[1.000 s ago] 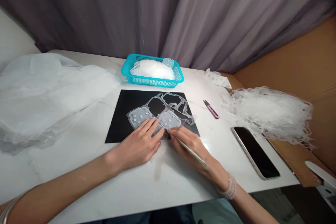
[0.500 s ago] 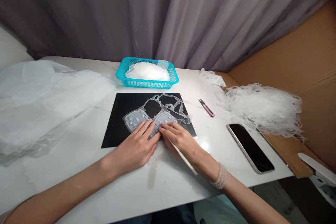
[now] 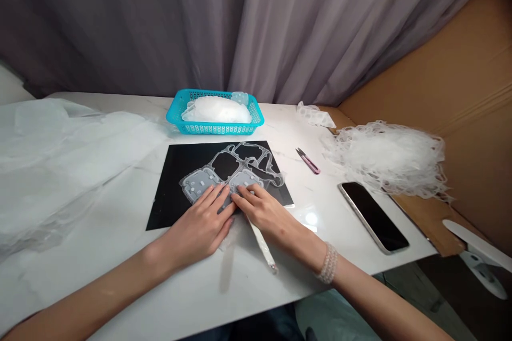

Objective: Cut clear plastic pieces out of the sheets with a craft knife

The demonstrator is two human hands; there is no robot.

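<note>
**Ana:** Fingers of the left hand lie flat and close together, pressing down on the translucent silicone sheet; they grip nothing. Fingers of the right hand are pinched narrow on the sheet's near edge, tips almost touching the left ones, and a slim white tool runs under that palm. Whether the hand actually grips the tool, I cannot tell.

**Ben:** And where does the sheet sit?

**Ana:** Directly under and beyond both sets of fingertips, on the black mat. Two padded panels lie at the fingertips; the emptied web of frames stretches away from them.

**Ben:** Which way does it run?

**Ana:** Its long axis goes from the left fingertips diagonally away and to the right, pointing toward the purple snips, which lie well apart beyond the right fingers.

**Ben:** What might go wrong?

**Ana:** I judge the thin webbing could tear unevenly if the pinch pulls while the flat hand gives too little hold. The sheet could also slide on the mat, or a panel could stretch out of shape. The tool's tip, close to the fingers, might nick a panel.
</note>
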